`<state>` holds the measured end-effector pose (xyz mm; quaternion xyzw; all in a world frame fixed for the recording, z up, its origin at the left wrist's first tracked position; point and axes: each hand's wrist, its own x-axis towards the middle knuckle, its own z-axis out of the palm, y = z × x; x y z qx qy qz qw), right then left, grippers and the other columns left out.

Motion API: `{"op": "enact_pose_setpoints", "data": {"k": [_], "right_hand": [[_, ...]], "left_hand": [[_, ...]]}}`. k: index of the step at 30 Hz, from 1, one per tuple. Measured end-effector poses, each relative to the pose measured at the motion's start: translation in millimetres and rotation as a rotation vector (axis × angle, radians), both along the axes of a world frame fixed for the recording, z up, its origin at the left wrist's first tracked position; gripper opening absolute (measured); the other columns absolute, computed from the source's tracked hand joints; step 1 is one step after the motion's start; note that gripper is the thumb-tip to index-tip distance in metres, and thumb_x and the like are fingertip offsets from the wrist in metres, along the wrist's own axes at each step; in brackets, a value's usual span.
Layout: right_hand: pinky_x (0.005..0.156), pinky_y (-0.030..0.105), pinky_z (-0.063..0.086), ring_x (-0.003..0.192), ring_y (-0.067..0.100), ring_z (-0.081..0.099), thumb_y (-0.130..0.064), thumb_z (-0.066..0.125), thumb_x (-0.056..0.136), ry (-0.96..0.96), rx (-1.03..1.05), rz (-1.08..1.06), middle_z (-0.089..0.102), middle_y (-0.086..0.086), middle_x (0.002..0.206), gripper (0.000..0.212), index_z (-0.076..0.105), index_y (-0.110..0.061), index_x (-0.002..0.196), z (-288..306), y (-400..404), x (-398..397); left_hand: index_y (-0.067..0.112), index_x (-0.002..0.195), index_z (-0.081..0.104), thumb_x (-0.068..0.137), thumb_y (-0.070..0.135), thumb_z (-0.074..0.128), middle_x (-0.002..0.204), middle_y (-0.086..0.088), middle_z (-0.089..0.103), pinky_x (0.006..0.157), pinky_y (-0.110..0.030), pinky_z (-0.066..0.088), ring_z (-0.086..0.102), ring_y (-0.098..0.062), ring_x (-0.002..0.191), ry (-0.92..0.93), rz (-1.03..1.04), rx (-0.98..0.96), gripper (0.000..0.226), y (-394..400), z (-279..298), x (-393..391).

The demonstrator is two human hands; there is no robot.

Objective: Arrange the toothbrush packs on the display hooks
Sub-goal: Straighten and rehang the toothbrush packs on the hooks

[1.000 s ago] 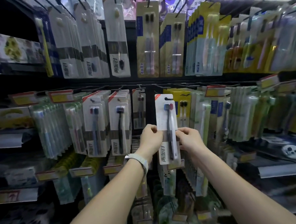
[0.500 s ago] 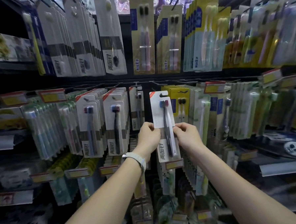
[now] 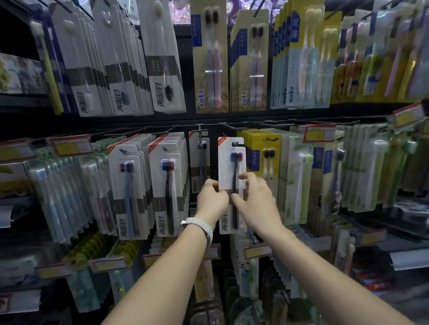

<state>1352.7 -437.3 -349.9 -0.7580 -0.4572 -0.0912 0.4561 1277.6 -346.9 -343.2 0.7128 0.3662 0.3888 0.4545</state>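
Fingers pinch toothbrush pack edges
left hand and right hand grip opposite sides; hook at its top slot

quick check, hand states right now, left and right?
Left hand: closed, pinching the left edge of the toothbrush pack.
Right hand: fingers on the pack's right side; grip or release cannot be told.

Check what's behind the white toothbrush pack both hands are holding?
Behind the white pack, gripped by the left hand and right hand, only the dark back panel and yellow packs show at its edges. Its hook is covered.
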Motion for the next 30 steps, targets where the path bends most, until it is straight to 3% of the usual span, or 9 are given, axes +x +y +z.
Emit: {"op": "enact_pose_setpoints", "data": {"k": [3, 7, 10, 15, 18, 20, 23, 26, 30], "right_hand": [[0.098, 0.04, 0.045, 0.119, 0.027, 0.057, -0.028, 0.063, 0.096, -0.018, -0.066, -0.032, 0.045, 0.005, 0.137, 0.053, 0.041, -0.028, 0.144, 2.7, 14.4, 1.4], [0.094, 0.043, 0.047, 0.117, 0.031, 0.056, -0.026, 0.059, 0.098, 0.026, -0.073, -0.031, 0.042, 0.007, 0.14, 0.055, 0.035, -0.028, 0.148, -1.2, 39.0, 9.3], [0.094, 0.046, 0.047, 0.119, 0.033, 0.053, -0.023, 0.056, 0.099, 0.033, -0.089, -0.058, 0.041, 0.006, 0.142, 0.056, 0.032, -0.03, 0.149, -4.9, 60.7, 19.2], [0.104, 0.05, 0.045, 0.129, 0.033, 0.048, -0.016, 0.049, 0.102, 0.044, -0.153, -0.062, 0.032, 0.006, 0.151, 0.064, 0.02, -0.032, 0.157, -11.7, 101.7, 41.8], [0.106, 0.047, 0.045, 0.128, 0.033, 0.05, -0.011, 0.049, 0.1, 0.005, -0.131, -0.047, 0.032, 0.009, 0.15, 0.067, 0.019, -0.027, 0.158, -15.5, 123.5, 55.7], [0.106, 0.046, 0.045, 0.13, 0.033, 0.047, -0.016, 0.049, 0.102, 0.024, -0.104, -0.03, 0.031, 0.009, 0.151, 0.064, 0.02, -0.028, 0.157, -15.8, 136.6, 65.2], [0.105, 0.043, 0.043, 0.131, 0.033, 0.046, -0.031, 0.045, 0.105, 0.036, -0.056, -0.015, 0.034, 0.01, 0.15, 0.057, 0.022, -0.029, 0.156, -20.1, 153.4, 80.2], [0.099, 0.039, 0.042, 0.131, 0.032, 0.047, -0.042, 0.045, 0.104, 0.083, -0.01, -0.014, 0.039, 0.008, 0.147, 0.054, 0.027, -0.03, 0.154, -22.2, 164.9, 88.1], [0.1, 0.044, 0.049, 0.124, 0.032, 0.054, -0.032, 0.053, 0.101, -0.03, -0.022, 0.008, 0.034, 0.012, 0.149, 0.062, 0.025, -0.026, 0.156, -20.0, 168.9, 81.1]], "left_hand": [[0.016, 0.108, 0.059, 0.1, 0.018, 0.045, 0.113, -0.008, 0.063, 0.081, -0.034, 0.051, 0.062, -0.026, 0.102, 0.054, 0.036, 0.037, 0.016, 14.3, -1.0, 10.7], [0.015, 0.1, 0.058, 0.106, 0.027, 0.037, 0.119, -0.014, 0.063, 0.081, -0.034, 0.044, 0.057, -0.031, 0.101, 0.138, 0.151, 0.026, 0.025, 33.2, 3.8, 31.6], [0.009, 0.118, 0.061, 0.108, 0.025, 0.035, 0.131, -0.018, 0.06, 0.094, -0.036, 0.043, 0.055, -0.037, 0.119, 0.156, 0.164, 0.039, 0.032, 48.3, 5.2, 45.7], [0.01, 0.111, 0.063, 0.105, 0.029, 0.036, 0.12, -0.017, 0.065, 0.098, -0.042, 0.05, 0.061, -0.037, 0.111, 0.049, 0.153, -0.032, 0.034, 80.2, 2.8, 74.0], [0.008, 0.118, 0.065, 0.105, 0.027, 0.039, 0.125, -0.017, 0.065, 0.094, -0.031, 0.046, 0.059, -0.038, 0.118, -0.012, 0.169, -0.072, 0.034, 99.5, 3.2, 90.9], [0.008, 0.12, 0.064, 0.105, 0.025, 0.044, 0.123, -0.016, 0.066, 0.085, -0.028, 0.04, 0.06, -0.036, 0.119, -0.079, 0.185, -0.101, 0.031, 107.8, 2.4, 100.6], [0.012, 0.131, 0.057, 0.105, 0.022, 0.047, 0.126, -0.013, 0.065, 0.085, -0.028, 0.042, 0.061, -0.031, 0.117, -0.217, 0.197, -0.121, 0.029, 111.6, 1.3, 112.1], [0.015, 0.138, 0.048, 0.103, 0.018, 0.048, 0.134, -0.008, 0.056, 0.093, -0.028, 0.04, 0.056, -0.027, 0.125, -0.325, 0.213, -0.078, 0.035, 109.1, -2.5, 116.6], [0.014, 0.121, 0.049, 0.1, 0.018, 0.05, 0.126, -0.006, 0.045, 0.096, -0.032, 0.043, 0.051, -0.026, 0.12, -0.366, 0.272, 0.107, 0.022, 95.2, -8.3, 110.7]]}}
